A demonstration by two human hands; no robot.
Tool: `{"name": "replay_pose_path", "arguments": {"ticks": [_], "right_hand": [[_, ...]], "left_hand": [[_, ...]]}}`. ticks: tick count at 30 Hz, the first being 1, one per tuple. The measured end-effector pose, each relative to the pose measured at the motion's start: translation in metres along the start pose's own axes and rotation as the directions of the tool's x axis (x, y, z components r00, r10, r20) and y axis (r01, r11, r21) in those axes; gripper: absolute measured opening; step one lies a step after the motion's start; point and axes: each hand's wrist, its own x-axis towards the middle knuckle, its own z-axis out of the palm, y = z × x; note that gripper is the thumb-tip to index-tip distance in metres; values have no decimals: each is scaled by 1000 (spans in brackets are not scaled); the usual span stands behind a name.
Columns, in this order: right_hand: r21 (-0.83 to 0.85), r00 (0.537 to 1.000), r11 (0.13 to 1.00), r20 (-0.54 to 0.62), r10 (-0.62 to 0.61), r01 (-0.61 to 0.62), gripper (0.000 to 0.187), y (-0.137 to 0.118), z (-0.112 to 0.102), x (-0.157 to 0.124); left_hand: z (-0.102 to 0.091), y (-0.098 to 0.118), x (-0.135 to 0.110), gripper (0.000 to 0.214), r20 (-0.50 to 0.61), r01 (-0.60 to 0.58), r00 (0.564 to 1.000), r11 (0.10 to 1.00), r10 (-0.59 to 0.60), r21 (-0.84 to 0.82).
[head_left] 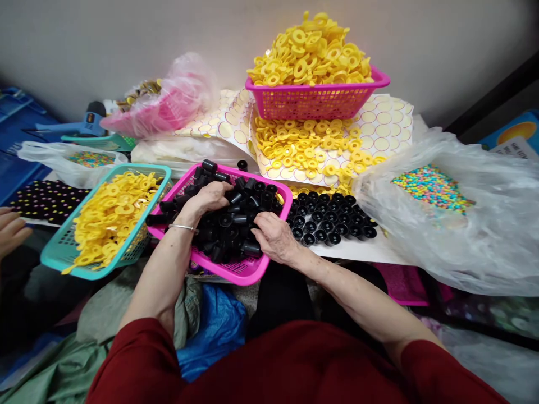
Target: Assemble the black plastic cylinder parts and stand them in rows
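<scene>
A pink basket point(242, 275) in front of me holds a heap of small black plastic cups point(227, 220). My left hand point(210, 197) reaches into the heap from the left, its fingers closed on a black cup and partly hidden among the others. At the basket's right side, my right hand point(275, 235) has its fingers curled in against the cups; its fingertips are partly covered. Just right of the basket, several black cups point(326, 216) stand in rows on a white sheet, their round ends facing up.
A teal basket point(50, 258) of yellow ring-shaped pieces stands at left, beside another person's hand point(12, 230). Behind, a magenta basket point(311, 104) heaped with yellow rings sits above loose ones. At right lies a plastic bag point(425, 247) with colourful beads. A blue heat gun point(90, 120) lies back left.
</scene>
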Motion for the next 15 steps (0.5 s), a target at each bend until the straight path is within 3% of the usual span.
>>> {"name": "replay_pose_path", "arguments": {"ticks": [2,6,8,10,11,12,13,15], "right_hand": [[-20,1000,1000,12,-2,2,11,0,0,0],[-34,1000,999,13,-2,3,12,1,2,0],[-27,1000,1000,-14,-10,9,13,1,3,1],[-23,996,1000,-84,-19,17,16,0,3,-1],[-30,991,999,-131,-27,23,17,-1,2,-2],[-46,983,999,-180,-33,26,17,-3,1,-5],[-72,973,997,-228,-30,14,16,-4,-1,-9],[-118,947,990,-320,35,-77,18,-7,-6,-19]], "left_hand": [[-4,-1,-4,43,66,2,998,1000,-1,-14],[-11,-5,-11,23,245,-35,966,979,85,-201],[-13,-4,-14,22,243,-45,965,973,101,-227],[-15,-3,-18,27,101,-58,991,967,85,-249],[-17,-3,-22,30,-35,-67,998,957,59,-282],[-19,-6,-29,33,-213,-75,977,945,6,-320],[-21,-10,-37,35,-400,-75,914,935,-75,-346],[-21,-25,-61,35,-693,-8,675,937,-252,-348]]}}
